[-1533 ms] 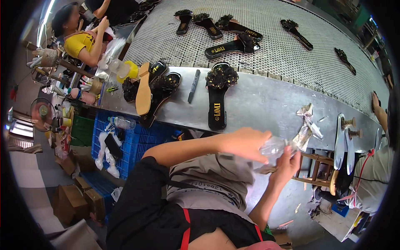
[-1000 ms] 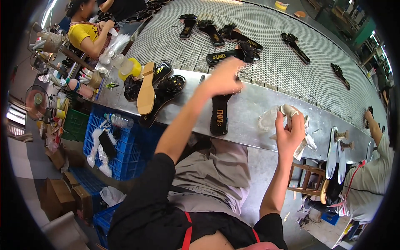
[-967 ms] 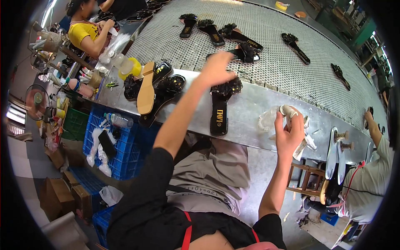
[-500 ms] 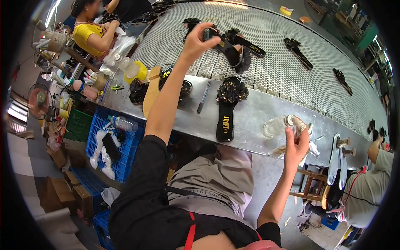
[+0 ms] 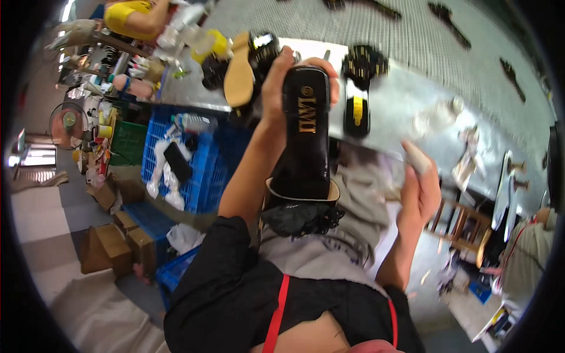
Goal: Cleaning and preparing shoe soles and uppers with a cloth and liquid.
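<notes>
Close in front of me, my left hand (image 5: pixel 275 88) grips a black slide sandal (image 5: pixel 306 135) around its heel end. The sandal's insole faces up with gold lettering on it, and its ruffled black flower strap (image 5: pixel 303 219) points toward my body. To the right, my right hand (image 5: pixel 421 182) hangs over the table's front edge, fingers stretched out with nothing seen in them; a pale wrap covers one fingertip. Between the hands, another black sandal (image 5: pixel 357 109) with a gold-flecked flower lies on the metal table (image 5: pixel 400 112). Right of it lie a clear bottle (image 5: pixel 436 117) and a crumpled cloth (image 5: pixel 467 159).
More black sandals lie on a perforated surface (image 5: pixel 400 44) at the back. A tan sole-shaped piece (image 5: pixel 239 76) leans among dark sandals at left, beside a yellow-based container (image 5: pixel 216 46). A blue crate (image 5: pixel 206 170) stands low left; a wooden stool (image 5: pixel 459 226) low right.
My left hand has brought the sandal from above the perforated surface back toward my chest. My right hand has moved away from the bottle and cloth. The view has shifted.
</notes>
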`<state>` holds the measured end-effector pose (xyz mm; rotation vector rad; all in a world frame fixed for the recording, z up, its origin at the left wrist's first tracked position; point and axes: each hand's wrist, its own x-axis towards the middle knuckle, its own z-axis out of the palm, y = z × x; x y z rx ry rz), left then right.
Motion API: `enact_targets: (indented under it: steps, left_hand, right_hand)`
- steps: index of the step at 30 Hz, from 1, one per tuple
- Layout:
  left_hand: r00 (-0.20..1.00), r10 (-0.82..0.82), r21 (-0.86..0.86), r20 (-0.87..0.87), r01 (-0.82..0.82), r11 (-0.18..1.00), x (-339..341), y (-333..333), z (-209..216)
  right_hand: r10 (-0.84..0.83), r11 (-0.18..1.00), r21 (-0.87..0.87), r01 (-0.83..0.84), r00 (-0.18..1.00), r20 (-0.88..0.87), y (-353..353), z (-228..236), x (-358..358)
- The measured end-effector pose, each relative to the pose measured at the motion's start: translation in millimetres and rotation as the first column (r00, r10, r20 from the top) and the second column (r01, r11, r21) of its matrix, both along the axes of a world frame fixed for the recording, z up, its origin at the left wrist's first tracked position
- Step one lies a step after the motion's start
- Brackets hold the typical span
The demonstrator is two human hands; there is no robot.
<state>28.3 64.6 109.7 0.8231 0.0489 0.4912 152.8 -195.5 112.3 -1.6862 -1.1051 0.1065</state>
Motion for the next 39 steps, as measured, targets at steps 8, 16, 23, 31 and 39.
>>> enact_targets:
  steps: [8, 16, 23, 31, 39]
  left_hand:
    - [0.975, -0.111, -0.388, -0.194, 0.027, 0.921, -19.9, -90.4, -65.6]
    - [0.946, 0.261, 0.121, -0.194, -0.241, 0.963, -33.7, -125.5, -81.5]
    - [0.983, 0.060, -0.027, -0.172, -0.065, 0.997, -29.0, -125.8, -85.7]
    - [0.958, -0.104, -0.311, -0.266, 0.017, 0.950, -21.8, -128.5, -73.2]
    - [0.964, -0.068, -0.295, -0.256, -0.011, 0.955, -22.6, -122.5, -81.5]
  right_hand:
    - [0.278, 0.949, -0.258, -0.182, 0.869, 0.409, 15.8, -12.8, -21.3]
    - [0.337, 0.938, -0.303, -0.166, 0.633, 0.697, 1.2, -15.6, -19.9]
    - [0.472, 0.882, -0.390, -0.265, 0.476, 0.743, 8.2, -7.4, -10.6]
    - [0.542, 0.840, -0.477, -0.259, 0.414, 0.731, 3.6, -3.6, 7.2]
    - [0.569, 0.820, -0.481, -0.310, 0.342, 0.748, 13.8, -0.3, 14.3]
